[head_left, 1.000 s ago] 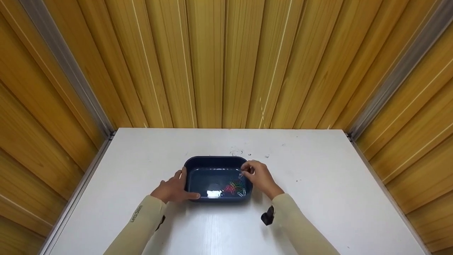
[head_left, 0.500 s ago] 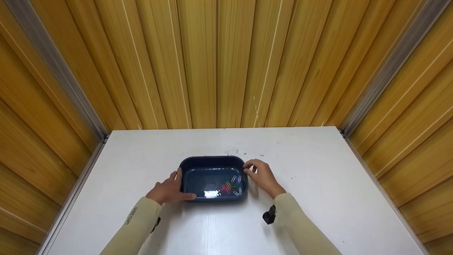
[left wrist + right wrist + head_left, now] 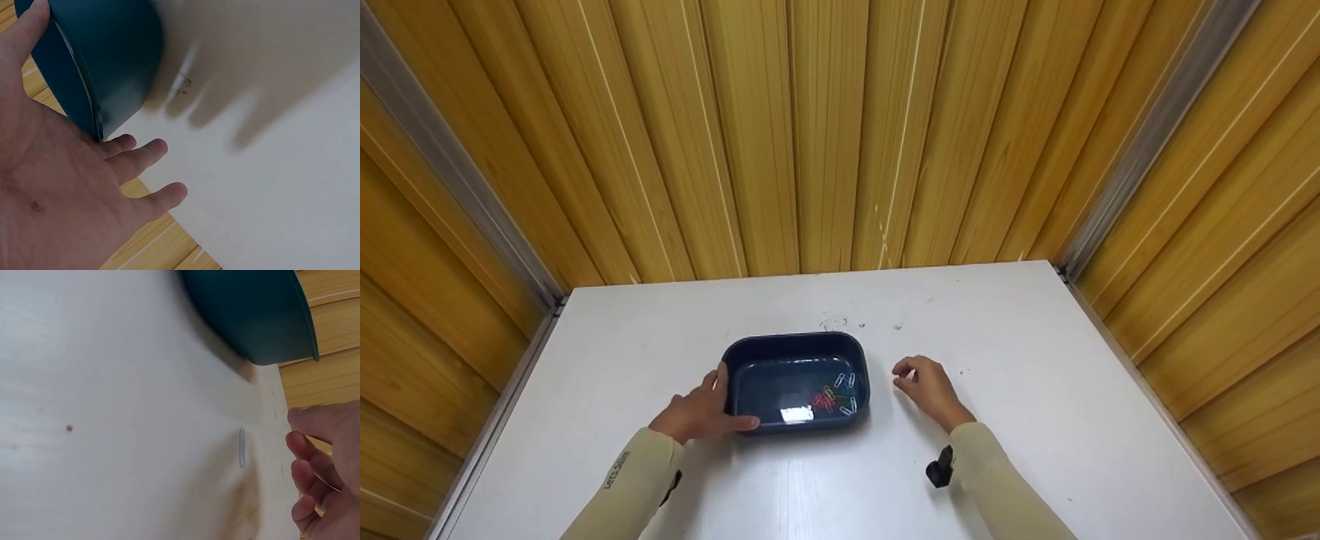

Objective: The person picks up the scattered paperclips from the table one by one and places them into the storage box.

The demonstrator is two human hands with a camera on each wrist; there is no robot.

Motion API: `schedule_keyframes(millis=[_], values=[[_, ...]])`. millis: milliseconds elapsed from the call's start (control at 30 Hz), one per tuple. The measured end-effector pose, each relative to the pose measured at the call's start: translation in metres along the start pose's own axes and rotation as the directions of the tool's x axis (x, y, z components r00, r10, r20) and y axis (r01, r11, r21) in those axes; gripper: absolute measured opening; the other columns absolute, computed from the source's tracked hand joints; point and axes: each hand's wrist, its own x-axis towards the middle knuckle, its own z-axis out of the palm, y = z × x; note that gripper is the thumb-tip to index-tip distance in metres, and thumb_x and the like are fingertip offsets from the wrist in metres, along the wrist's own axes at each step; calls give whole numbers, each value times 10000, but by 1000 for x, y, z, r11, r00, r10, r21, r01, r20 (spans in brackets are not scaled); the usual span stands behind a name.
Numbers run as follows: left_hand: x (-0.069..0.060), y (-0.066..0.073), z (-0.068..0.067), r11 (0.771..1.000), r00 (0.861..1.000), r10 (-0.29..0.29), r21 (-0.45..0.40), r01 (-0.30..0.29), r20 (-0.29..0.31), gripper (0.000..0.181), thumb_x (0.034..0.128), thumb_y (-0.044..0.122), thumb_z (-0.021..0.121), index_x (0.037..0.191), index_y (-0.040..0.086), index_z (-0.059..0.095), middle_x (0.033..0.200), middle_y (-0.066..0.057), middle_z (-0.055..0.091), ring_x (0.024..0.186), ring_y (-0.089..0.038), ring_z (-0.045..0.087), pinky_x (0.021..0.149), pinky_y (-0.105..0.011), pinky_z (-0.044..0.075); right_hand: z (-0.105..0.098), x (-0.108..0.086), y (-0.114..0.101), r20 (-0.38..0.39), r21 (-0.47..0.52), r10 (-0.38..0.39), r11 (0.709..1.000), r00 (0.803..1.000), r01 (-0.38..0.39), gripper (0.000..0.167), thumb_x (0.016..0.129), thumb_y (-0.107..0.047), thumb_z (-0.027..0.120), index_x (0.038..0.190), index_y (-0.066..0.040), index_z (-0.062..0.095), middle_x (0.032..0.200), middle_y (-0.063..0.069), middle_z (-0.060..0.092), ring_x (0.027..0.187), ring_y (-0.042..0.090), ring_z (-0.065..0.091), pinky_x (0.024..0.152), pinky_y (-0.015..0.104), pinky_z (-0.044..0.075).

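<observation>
A dark blue rectangular tray (image 3: 791, 430) sits on the white table, with several coloured paper clips (image 3: 832, 397) in its right end. My left hand (image 3: 701, 412) rests on the tray's left end, thumb over the front rim and one finger along the left side. In the left wrist view its other fingers stretch out straight beside the tray wall. My right hand (image 3: 931, 388) is to the right of the tray, apart from it, with fingers loosely bent. Nothing shows between its fingertips. A pale paper clip (image 3: 242, 448) shows against the table near that hand in the right wrist view.
The white table (image 3: 1005, 465) carries small dark marks (image 3: 834, 322) behind the tray. Yellow wood-patterned panels (image 3: 825, 135) rise at the back and sides, with grey metal posts (image 3: 1155, 127) at the corners.
My right hand has moved from inside the tray's right end, over the rim, to the table on the right. The tray and left hand appear further left as the head view shifts.
</observation>
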Motion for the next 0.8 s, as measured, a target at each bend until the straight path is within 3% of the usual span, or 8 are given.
schedule_keyframes(millis=[233,500,667,800], values=[[-2,-1,0,1000,1000,-10,0,10,5,1253,745,699,666,1537,-22,15,1593,-254,157,1344,-475,408,1109,-692,195,5,-5,17,39,-16,64,998,997,-63,94,816,-12,723,875,-82,705,870,27,650,824,146,577,783,336,492],[-1,0,-1,1000,1000,-5,23,5,0,1234,751,667,685,1533,-35,39,1583,-268,172,1285,-490,469,1084,-711,215,10,-7,15,48,-96,59,994,997,-54,149,781,33,689,761,-109,647,830,18,581,796,145,524,765,324,456],[0,-1,0,1000,1000,-12,7,12,13,1223,765,656,680,1535,-30,24,1593,-258,149,1333,-479,422,1099,-709,187,11,-8,13,74,-91,104,991,992,-98,175,795,29,693,758,-111,594,828,11,576,794,154,519,761,325,459],[0,0,0,1000,1000,-7,7,7,9,1220,767,653,680,1534,-34,27,1590,-264,151,1337,-488,410,1099,-709,185,11,-8,13,82,-70,94,994,992,-88,195,795,47,681,768,-120,582,798,21,599,772,154,522,738,316,459]])
